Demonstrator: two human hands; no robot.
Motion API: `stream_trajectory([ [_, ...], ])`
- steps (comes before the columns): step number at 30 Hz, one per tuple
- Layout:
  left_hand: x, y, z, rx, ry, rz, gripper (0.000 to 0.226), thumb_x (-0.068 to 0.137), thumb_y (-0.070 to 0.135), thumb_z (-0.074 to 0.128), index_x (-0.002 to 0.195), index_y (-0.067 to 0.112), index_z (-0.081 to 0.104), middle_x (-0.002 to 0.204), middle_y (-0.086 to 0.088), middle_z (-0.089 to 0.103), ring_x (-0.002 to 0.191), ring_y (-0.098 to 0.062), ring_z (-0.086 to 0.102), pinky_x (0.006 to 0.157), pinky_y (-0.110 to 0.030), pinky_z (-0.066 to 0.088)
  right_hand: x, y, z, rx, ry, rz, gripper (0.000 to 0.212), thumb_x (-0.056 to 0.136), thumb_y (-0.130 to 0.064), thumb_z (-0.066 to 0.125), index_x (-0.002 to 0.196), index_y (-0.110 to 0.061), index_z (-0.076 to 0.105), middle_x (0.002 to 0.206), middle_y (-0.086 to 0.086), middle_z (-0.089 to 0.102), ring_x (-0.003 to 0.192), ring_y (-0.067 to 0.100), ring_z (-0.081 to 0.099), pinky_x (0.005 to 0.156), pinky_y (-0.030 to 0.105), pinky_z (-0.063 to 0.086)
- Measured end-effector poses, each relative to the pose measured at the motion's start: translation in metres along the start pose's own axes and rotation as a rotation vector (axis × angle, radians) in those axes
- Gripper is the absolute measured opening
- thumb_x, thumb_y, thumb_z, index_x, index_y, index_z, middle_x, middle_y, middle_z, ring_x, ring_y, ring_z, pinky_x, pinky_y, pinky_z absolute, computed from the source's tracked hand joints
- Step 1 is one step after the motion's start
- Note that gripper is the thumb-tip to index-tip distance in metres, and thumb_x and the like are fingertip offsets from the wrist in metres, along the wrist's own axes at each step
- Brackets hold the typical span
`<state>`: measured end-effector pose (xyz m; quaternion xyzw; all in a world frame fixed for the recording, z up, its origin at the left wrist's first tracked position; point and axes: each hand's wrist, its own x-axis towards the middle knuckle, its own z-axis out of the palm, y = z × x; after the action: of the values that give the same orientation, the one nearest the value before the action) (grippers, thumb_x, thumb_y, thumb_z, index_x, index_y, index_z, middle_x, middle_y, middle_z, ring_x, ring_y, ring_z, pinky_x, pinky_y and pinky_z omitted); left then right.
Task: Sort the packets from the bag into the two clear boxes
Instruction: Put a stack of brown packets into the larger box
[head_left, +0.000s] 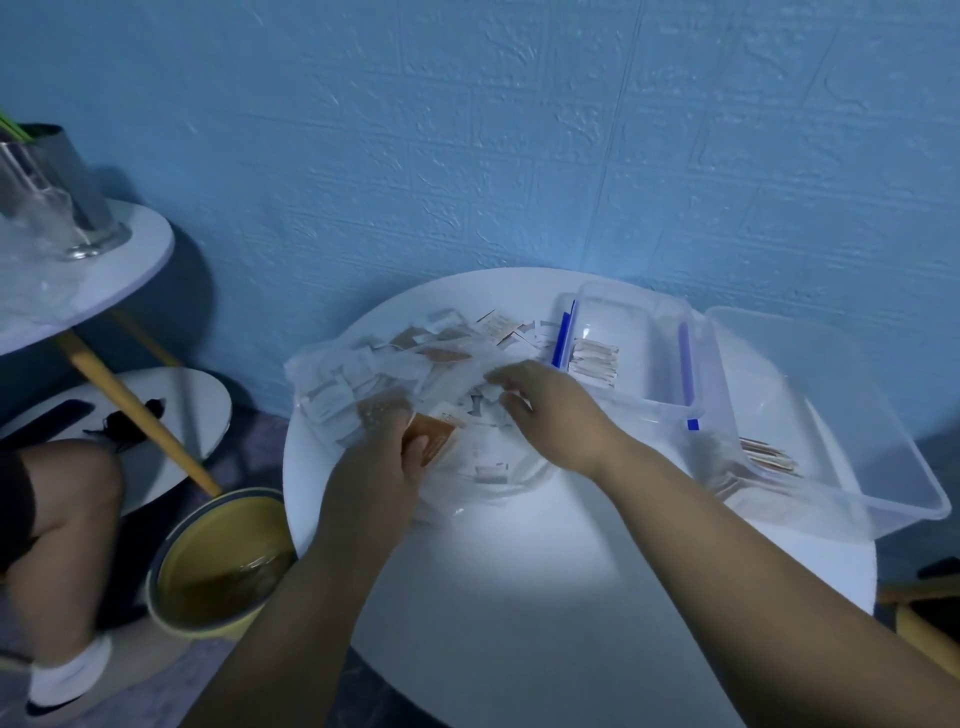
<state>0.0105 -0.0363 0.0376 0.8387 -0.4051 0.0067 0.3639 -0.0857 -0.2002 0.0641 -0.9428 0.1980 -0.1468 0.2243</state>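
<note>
Well, left fingers around brown packet

Yellow bucket on the floor beside white round table.

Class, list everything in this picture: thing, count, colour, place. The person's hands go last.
table: one, white, centre
bag: one, clear, on the table's left
packets: many, white and brown, in the bag; some in each box
small box: one, clear with blue clips, table's back right
large box: one, clear, table's right edge
side table: one, white, upper left
glass: one, clear, on the side table
basin: one, yellow inside, floor left of the table
wall: one, blue, behind
another person's leg: one, far left
left hand: one, at the bag, gripping a brown packet
right hand: one, at the bag; grasp blurred
</note>
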Motion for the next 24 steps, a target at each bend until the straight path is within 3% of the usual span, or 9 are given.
stream_trajectory([
  [2,0.003,-0.004,-0.001,-0.014,0.064,-0.046,0.025,0.095,0.023,0.045,0.115,0.009,0.052,0.107,-0.014,0.066,0.097,-0.032,0.063,0.078,-0.032,0.049,0.001,0.003,0.007,-0.032,-0.065,-0.017,0.031,0.094,-0.008,0.042,0.118,-0.011,0.062,0.120,0.005,0.063,0.111,0.022,0.057,0.091,0.021,0.036],
  [5,0.011,-0.006,-0.004,-0.024,0.150,-0.115,0.022,0.095,0.021,0.045,0.109,0.006,0.052,0.107,-0.016,0.066,0.098,-0.035,0.061,0.072,-0.026,0.039,0.003,0.006,0.013,-0.084,-0.181,-0.047,0.034,0.094,-0.007,0.041,0.119,-0.015,0.062,0.125,0.001,0.061,0.115,0.019,0.054,0.094,0.023,0.038],
  [12,0.030,-0.011,-0.010,-0.023,0.240,-0.161,0.021,0.095,0.021,0.046,0.109,0.006,0.051,0.107,-0.019,0.065,0.097,-0.039,0.060,0.076,-0.037,0.046,0.019,-0.015,0.039,-0.064,-0.303,-0.284,0.032,0.095,-0.008,0.042,0.123,-0.009,0.059,0.138,0.007,0.050,0.132,0.019,0.040,0.111,0.030,0.028],
  [15,0.027,-0.014,-0.011,-0.040,0.249,-0.156,0.020,0.095,0.018,0.047,0.107,0.004,0.051,0.107,-0.020,0.064,0.098,-0.039,0.059,0.077,-0.039,0.046,0.017,-0.017,0.054,-0.157,-0.346,-0.334,0.039,0.098,-0.019,0.040,0.137,-0.015,0.043,0.152,0.001,0.029,0.140,0.015,0.025,0.116,0.030,0.019],
  [18,0.023,-0.016,-0.013,-0.043,0.236,-0.154,0.021,0.094,0.017,0.048,0.107,0.002,0.053,0.107,-0.019,0.064,0.100,-0.037,0.059,0.075,-0.033,0.041,0.008,-0.006,0.053,-0.287,-0.413,-0.279,0.045,0.100,-0.031,0.033,0.145,-0.025,0.027,0.156,-0.009,0.007,0.144,0.012,0.009,0.116,0.023,0.007],
  [21,0.021,-0.021,-0.011,-0.105,0.184,-0.176,0.017,0.093,0.019,0.051,0.104,0.006,0.056,0.102,-0.011,0.063,0.096,-0.029,0.058,0.076,-0.029,0.041,-0.001,0.001,0.045,-0.292,-0.449,-0.226,0.046,0.100,-0.034,0.031,0.145,-0.027,0.026,0.156,-0.012,0.006,0.144,0.010,0.006,0.117,0.024,0.007],
  [24,0.015,-0.020,-0.006,-0.200,0.032,-0.242,0.011,0.094,0.020,0.049,0.103,0.014,0.053,0.099,0.000,0.060,0.097,-0.022,0.057,0.077,-0.023,0.037,-0.010,0.006,0.037,-0.271,-0.457,-0.189,0.044,0.099,-0.034,0.034,0.143,-0.030,0.030,0.155,-0.015,0.010,0.143,0.006,0.007,0.113,0.020,0.010],
])
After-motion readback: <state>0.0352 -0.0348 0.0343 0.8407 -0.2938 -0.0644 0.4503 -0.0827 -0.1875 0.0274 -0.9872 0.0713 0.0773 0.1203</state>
